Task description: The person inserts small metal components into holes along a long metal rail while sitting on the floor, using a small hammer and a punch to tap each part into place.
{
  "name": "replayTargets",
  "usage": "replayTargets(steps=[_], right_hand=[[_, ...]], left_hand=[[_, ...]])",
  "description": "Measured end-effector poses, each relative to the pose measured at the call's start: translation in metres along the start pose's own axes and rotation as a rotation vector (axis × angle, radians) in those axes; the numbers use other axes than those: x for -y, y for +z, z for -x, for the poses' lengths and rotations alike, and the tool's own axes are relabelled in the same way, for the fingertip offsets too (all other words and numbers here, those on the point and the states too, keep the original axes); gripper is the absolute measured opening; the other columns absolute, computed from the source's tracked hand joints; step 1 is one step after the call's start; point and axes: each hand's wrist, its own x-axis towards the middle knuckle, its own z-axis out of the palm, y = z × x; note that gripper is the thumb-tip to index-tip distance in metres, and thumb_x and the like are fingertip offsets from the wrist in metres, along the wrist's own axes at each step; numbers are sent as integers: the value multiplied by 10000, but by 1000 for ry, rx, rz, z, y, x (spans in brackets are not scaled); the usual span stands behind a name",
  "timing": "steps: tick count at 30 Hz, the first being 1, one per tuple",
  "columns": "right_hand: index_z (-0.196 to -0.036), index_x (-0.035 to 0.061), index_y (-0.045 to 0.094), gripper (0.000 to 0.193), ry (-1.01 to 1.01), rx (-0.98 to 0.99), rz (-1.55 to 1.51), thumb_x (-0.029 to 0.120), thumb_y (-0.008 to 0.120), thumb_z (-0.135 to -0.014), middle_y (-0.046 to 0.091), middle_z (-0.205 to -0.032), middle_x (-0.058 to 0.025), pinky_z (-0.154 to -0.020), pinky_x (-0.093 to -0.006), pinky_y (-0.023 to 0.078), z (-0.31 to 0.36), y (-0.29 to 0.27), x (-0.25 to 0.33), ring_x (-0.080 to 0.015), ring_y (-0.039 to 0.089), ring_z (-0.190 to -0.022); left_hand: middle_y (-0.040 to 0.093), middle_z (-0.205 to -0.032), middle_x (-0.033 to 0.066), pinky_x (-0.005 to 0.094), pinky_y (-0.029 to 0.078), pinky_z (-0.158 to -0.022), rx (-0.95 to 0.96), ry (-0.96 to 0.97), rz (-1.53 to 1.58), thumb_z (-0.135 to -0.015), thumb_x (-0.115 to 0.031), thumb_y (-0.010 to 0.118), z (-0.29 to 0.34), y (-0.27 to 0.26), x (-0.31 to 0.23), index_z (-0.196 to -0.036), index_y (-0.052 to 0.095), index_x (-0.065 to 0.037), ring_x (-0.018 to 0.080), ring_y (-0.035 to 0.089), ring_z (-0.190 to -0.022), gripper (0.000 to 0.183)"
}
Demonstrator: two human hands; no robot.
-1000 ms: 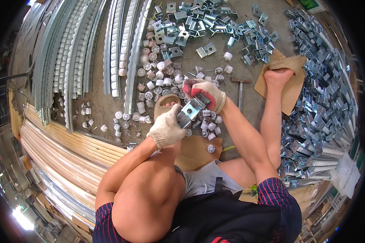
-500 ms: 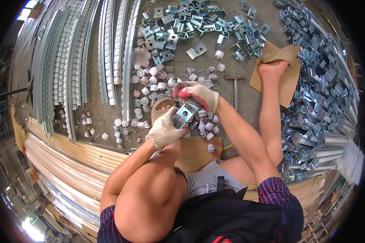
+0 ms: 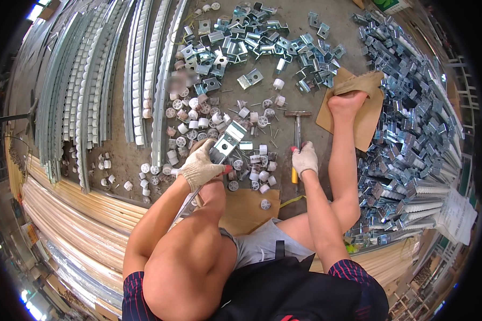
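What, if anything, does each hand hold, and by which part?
Left hand: metal bracket, by its near end. Right hand: at the hammer's shaft; whether it grips cannot be told.

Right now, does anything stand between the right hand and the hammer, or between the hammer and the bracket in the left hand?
Nothing visible separates the right hand from the hammer: they meet at the handle. Between hammer and bracket, white wheels and loose pins lie low on the floor.
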Motion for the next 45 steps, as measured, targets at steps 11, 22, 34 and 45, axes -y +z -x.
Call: replayTargets(steps=[11, 22, 34, 45], right_hand=[[-1411, 78, 508, 494, -45, -194, -273, 234, 672, -972, 707, -1035, -189, -925, -534, 534, -9, 3, -41, -423, 682, -986], [-1152, 18, 650, 496, 69, 85, -174, 452, 686, -916, 738, -1113, -268, -930, -521, 542, 23, 4, 73, -445, 707, -1060], [-1019, 5, 769, 500, 331, 327, -518, 492, 729, -910, 772, -844, -161, -665, -408, 588, -15, 26, 118, -280, 764, -720], [-957, 28, 689, 205, 123, 228, -1199, 226, 684, -1012, 722, -800, -78, -569, -285, 539, 57, -40, 90, -148, 696, -669]], left_hand=[[697, -1234, 234, 413, 531, -1010, -1, -34, -36, -666, -426, 894, 1, 3, -6, -1470, 507, 6, 343, 689, -1147, 992], [722, -1144, 235, 436, 537, -945, 44, -46, 5, -670, -414, 892, 2, 8, -14, -1359, 579, -34, 375, 707, -1078, 847], [735, -1179, 241, 405, 548, -985, 77, -82, 20, -678, -421, 902, -3, 10, 2, -1454, 539, -12, 351, 724, -1095, 949], [738, -1009, 175, 411, 558, -875, 11, 12, 23, -706, -363, 878, 6, 3, 0, -1253, 611, -68, 314, 724, -952, 676]])
